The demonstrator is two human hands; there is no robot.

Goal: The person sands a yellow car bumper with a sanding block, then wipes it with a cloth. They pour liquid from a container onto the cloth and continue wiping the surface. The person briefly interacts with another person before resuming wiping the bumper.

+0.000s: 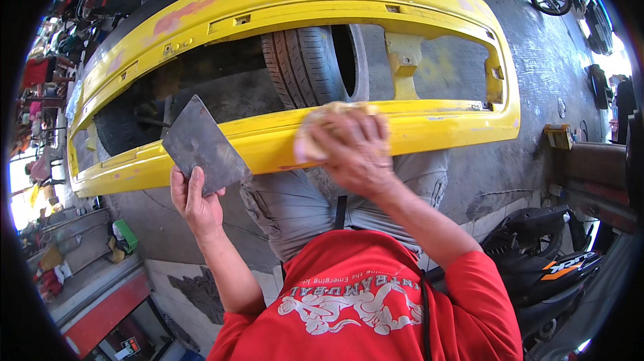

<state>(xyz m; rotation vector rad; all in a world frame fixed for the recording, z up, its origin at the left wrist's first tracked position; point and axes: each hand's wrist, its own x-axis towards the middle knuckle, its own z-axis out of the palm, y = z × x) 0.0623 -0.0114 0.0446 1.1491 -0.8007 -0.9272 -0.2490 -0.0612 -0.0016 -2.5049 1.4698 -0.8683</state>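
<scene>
Close fisheye head view, facing downward

One left grip and one right grip are showing; one yellow bumper, one dark plate, one cloth and two car tires are appearing too.

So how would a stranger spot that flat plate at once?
Start with the big yellow frame. Before its lower left part, the left hand holds a flat plate. Straight edges and dull grey set it apart from the glossy yellow behind.
</scene>
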